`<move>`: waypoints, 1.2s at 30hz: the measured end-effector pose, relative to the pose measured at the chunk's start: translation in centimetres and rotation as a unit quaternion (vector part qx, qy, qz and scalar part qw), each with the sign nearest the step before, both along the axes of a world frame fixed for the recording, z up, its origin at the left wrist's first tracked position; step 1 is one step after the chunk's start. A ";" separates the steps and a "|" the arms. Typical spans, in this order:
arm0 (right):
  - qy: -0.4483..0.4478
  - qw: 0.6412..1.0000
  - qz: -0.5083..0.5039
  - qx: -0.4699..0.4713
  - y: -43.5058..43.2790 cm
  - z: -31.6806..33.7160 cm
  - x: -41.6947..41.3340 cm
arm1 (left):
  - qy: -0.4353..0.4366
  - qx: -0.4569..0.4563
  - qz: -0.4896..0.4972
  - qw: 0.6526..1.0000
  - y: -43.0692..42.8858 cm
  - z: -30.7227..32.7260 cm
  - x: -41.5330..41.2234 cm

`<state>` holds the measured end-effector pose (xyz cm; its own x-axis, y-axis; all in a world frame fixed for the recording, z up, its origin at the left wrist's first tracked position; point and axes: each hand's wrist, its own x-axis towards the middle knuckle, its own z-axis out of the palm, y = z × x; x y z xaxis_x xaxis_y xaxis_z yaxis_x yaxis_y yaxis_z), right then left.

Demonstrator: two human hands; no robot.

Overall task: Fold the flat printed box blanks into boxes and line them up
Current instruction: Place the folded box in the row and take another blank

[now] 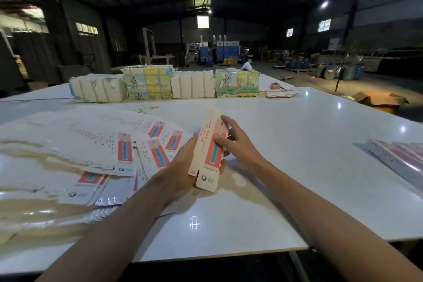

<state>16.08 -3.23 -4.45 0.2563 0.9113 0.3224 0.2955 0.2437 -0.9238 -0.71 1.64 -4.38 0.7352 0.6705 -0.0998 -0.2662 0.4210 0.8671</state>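
Two hands meet over one piece in the head view. The left hand (180,163) cups the long, narrow white-and-coral printed card box blank (209,151) from beneath, thumb along its left edge and fingers curled round to its right side. That holds the blank just above the glossy white table (297,167), near the middle. The right hand (237,142) lays lightly bent fingers on the coral printed face. Its thumb is hidden, so I cannot tell whether it pinches the edge.

The blank looks partly opened into a tube, with its end flaps not yet tucked. To do this step well, hold the left grip steady low down, press the creases square with the right fingertips, then tuck the flaps without crushing the thin card. A loose heap of flat printed blanks (123,151) lies to the left. A row of like pieces (402,153) at the right edge is probably the line to join.
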 end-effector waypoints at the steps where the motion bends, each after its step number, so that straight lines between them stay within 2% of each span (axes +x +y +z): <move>1: 0.003 1.000 -0.005 0.006 0.0 0.1 0.1 | -0.002 0.004 -0.020 1.000 -0.1 0.0 -0.1; 7: 0.025 0.999 -0.020 -0.021 0.0 1.2 1.3 | 0.015 0.037 -0.070 0.997 0.1 -0.4 -0.3; 10: 0.044 0.997 -0.007 -0.057 -0.1 1.6 1.8 | 0.069 0.046 -0.082 0.993 0.4 -1.3 -0.3; 14: 0.016 0.997 -0.007 -0.073 -0.2 1.8 2.4 | 0.109 0.070 -0.107 0.986 1.3 -1.0 -0.2; 15: 0.002 0.997 -0.004 -0.081 -0.2 1.8 2.6 | 0.104 0.058 -0.144 0.982 1.6 -0.7 -0.1; 18: -0.019 0.994 0.013 -0.105 -0.3 1.6 2.8 | -0.001 -0.007 -0.282 0.959 1.5 0.1 -0.3; 19: -0.011 0.994 0.019 -0.107 -0.3 1.6 2.9 | 0.002 0.008 -0.283 0.959 1.6 0.1 -0.3; 22: 0.013 0.995 0.016 -0.096 -0.4 1.8 3.0 | 0.127 0.117 -0.117 0.978 2.1 -1.4 0.1; 23: 0.021 0.996 0.017 -0.090 -0.4 2.0 3.0 | 0.119 0.120 -0.103 0.980 2.1 -1.6 0.1; 25: 0.042 0.996 0.033 -0.078 -0.7 2.4 3.1 | 0.075 0.088 -0.138 0.984 1.5 -1.2 0.0; 31: 0.121 0.991 0.058 -0.022 -1.2 2.8 2.5 | 0.064 0.099 -0.161 0.980 0.8 -0.5 0.0; 36: 0.078 0.994 0.064 -0.038 -1.0 2.6 2.0 | 0.079 0.023 -0.135 0.987 0.9 -0.8 0.8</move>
<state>18.08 -4.28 -1.82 0.1785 0.9596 0.2173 0.1178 0.1984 -0.9730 0.04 2.57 -5.18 0.8659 0.4583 -0.2006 -0.0099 0.4166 0.9090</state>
